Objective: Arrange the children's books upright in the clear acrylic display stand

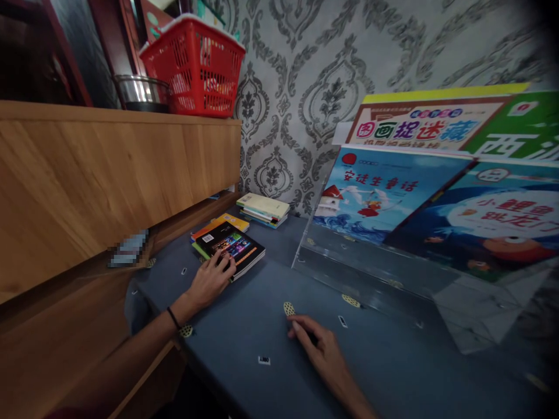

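My left hand (215,276) rests on the front of a black book (231,247) with colourful pictures on its cover, its fingers bent but apart and not wrapped round it. This book lies on a small pile, with a green edge and an orange-yellow book (233,221) showing beneath and behind it. My right hand (321,346) is low over the dark table cover (244,326), loosely curved, with a gap between thumb and fingers and nothing visible in it. A clear stand (349,273) to its right holds picture books, among them a blue one (379,192).
Behind the black book, a stack of pale books (264,208) lies near the patterned wall. A wooden cabinet (113,180) borders the table on the left. On it stand a red basket (196,67) and a metal pot (142,92).
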The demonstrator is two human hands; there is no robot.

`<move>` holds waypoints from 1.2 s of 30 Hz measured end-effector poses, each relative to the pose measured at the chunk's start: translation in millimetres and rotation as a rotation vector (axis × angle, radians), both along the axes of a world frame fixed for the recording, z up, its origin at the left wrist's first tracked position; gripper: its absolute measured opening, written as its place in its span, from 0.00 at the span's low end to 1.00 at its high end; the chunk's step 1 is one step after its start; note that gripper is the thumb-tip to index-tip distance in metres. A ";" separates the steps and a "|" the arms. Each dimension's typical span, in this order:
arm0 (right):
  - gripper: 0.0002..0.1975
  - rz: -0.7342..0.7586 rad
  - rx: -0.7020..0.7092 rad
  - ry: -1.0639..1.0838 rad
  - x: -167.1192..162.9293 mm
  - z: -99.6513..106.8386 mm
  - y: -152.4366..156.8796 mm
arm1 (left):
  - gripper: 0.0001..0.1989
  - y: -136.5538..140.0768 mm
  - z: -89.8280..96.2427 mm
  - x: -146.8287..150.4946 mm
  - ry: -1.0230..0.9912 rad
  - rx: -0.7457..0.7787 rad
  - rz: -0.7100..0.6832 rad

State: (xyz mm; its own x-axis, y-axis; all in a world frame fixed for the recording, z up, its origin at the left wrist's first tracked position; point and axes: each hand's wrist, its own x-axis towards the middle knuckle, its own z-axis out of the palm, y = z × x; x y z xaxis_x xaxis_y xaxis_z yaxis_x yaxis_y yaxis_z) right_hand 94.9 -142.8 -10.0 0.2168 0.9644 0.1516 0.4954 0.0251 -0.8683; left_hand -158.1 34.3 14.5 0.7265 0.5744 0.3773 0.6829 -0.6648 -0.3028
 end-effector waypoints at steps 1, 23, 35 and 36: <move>0.27 0.002 0.004 0.004 -0.1 0.2 -0.1 | 0.22 -1.5 -0.3 -1.5 -0.002 0.000 -0.005; 0.21 0.043 -0.018 -0.039 -3.0 13.4 -2.1 | 0.34 36.7 28.9 -19.2 0.104 -0.266 -0.167; 0.19 0.049 -0.016 -0.034 -3.6 15.7 -3.9 | 0.27 35.5 25.0 -13.5 0.151 -0.210 -0.296; 0.19 0.050 -0.013 -0.033 -3.7 15.7 -4.2 | 0.26 32.4 23.4 -12.2 0.149 -0.195 -0.307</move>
State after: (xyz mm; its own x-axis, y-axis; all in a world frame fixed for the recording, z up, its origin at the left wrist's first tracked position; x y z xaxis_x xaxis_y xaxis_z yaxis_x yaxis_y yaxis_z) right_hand 91.2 -147.0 5.7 0.1638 0.9757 0.1455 0.5225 0.0393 -0.8517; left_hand -170.3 66.7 37.8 0.9144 0.3719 0.1600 0.4010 -0.8862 -0.2319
